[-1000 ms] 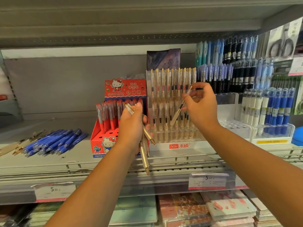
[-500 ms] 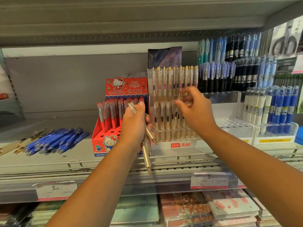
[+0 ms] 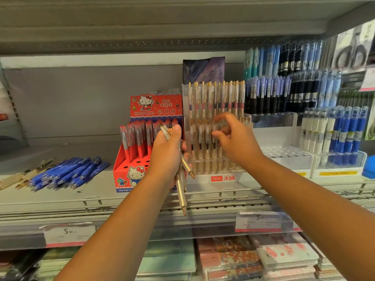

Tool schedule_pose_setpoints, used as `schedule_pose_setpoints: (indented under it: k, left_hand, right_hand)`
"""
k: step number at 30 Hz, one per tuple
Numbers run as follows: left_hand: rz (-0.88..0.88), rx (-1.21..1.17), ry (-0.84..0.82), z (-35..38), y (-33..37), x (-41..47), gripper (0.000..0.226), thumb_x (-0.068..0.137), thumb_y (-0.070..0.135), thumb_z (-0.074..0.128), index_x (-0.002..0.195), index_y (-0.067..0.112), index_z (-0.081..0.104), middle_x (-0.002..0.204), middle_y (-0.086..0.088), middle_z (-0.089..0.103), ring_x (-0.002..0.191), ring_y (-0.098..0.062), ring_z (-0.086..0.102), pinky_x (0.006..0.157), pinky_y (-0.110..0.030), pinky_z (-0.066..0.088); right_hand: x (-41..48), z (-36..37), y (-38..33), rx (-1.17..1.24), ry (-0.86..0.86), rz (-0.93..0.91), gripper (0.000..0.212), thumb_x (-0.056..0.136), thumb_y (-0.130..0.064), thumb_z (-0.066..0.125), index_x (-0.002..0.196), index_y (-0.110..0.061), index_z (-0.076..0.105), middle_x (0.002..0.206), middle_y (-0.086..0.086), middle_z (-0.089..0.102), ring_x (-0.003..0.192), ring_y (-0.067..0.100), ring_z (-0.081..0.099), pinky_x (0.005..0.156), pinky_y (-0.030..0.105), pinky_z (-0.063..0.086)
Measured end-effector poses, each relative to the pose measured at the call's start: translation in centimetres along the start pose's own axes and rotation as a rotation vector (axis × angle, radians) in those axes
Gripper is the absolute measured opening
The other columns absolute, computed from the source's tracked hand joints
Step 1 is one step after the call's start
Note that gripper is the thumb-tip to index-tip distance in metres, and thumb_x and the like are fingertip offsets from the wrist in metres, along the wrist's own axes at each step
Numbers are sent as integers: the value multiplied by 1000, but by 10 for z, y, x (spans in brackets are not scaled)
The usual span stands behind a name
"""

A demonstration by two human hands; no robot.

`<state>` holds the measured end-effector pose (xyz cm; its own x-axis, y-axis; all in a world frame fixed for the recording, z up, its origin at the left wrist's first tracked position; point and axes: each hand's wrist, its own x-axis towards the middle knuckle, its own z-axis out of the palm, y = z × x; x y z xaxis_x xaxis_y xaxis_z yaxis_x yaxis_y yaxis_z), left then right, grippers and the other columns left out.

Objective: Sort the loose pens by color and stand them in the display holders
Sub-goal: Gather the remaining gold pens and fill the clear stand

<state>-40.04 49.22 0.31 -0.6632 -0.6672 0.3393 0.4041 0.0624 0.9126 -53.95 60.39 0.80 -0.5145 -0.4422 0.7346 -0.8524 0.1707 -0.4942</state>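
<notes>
Gold pens (image 3: 181,191) for the clear holder (image 3: 219,177)
Above the front rail (image 3: 121,201), the left hand (image 3: 166,157) clamps the bundle, tips down, before the red holder (image 3: 156,106). The right hand (image 3: 237,142) curls at the clear holder's middle row; whether it pinches a pen is unclear. Lower each pen straight: rows stand tight. Bare shelf (image 3: 71,147) lies left, behind the loose blue pens (image 3: 69,173).

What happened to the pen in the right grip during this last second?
The right grip brought its slanted pale gold pen into the clear holder and apparently let go; no pen shows in it now. The left grip holds its pen bundle as before, and the loose blue pens lie unmoved.
</notes>
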Motion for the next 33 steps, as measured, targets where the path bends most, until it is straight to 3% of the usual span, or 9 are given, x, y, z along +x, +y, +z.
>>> schedule_pose_setpoints:
  k: [6,10,13,16,18,22,27,30,33]
  left_hand:
    - [2,5,7,-1,-1,1,23,101,42,48,89,22,51,61,4,49,45,-13,45,43,-26,42]
    - [40,-30,18,0,-1,2,19,102,32,47,92,19,55,58,4,57,45,-12,54,42,-24,44]
    - [39,-44,7,0,-1,2,20,102,30,47,104,15,61,76,-1,72,68,-18,71,53,-31,53]
    - [8,-74,28,-1,0,1,20,102,32,49,104,16,60,69,3,72,61,-17,71,46,-28,51]
    - [-6,-84,45,-1,1,0,21,101,37,50,105,19,61,75,1,75,65,-19,73,47,-28,52]
    - [-23,-42,47,-2,3,-1,28,99,49,49,106,26,62,91,-5,75,76,-22,75,55,-34,58]
    - [-36,5,-6,-1,6,-4,53,92,69,37,111,26,59,101,-13,73,84,-29,74,77,-55,59]
    - [-96,-40,0,0,6,-4,68,89,77,30,112,20,60,75,-13,66,48,-19,60,45,-27,49]
    - [-103,-121,-17,0,6,-3,65,91,75,28,97,16,55,55,-1,49,34,-11,38,36,-17,28]
  right_hand:
    - [-5,-3,-17,-96,180,-165,30,94,-27,59,124,-22,54,103,-6,55,86,9,53,75,29,51]
    - [-17,2,-52,270,-115,-201,18,92,-22,63,109,-22,58,88,-3,62,76,11,61,67,32,56]
    - [-26,7,-70,447,-305,-154,19,89,-20,68,107,-19,59,84,7,65,69,26,66,59,38,59]
    - [-25,8,-78,501,-377,-78,25,87,-15,72,109,-18,59,88,15,64,64,28,60,62,48,58]
    - [-23,6,-78,541,-434,-14,31,86,-10,73,112,-15,58,89,14,65,67,23,63,66,44,60]
    - [-19,-3,-71,606,-543,80,44,78,1,77,115,-15,58,94,11,66,74,17,69,68,30,59]
    - [-15,-6,-68,626,-591,145,50,77,6,76,119,-14,55,101,15,65,79,25,70,75,40,61]
    - [-12,-9,-63,683,-610,185,54,79,10,72,123,-15,52,103,16,69,83,29,72,73,40,61]
    - [-11,-13,-58,715,-601,182,60,83,12,66,131,-18,48,104,13,73,88,30,73,70,34,59]
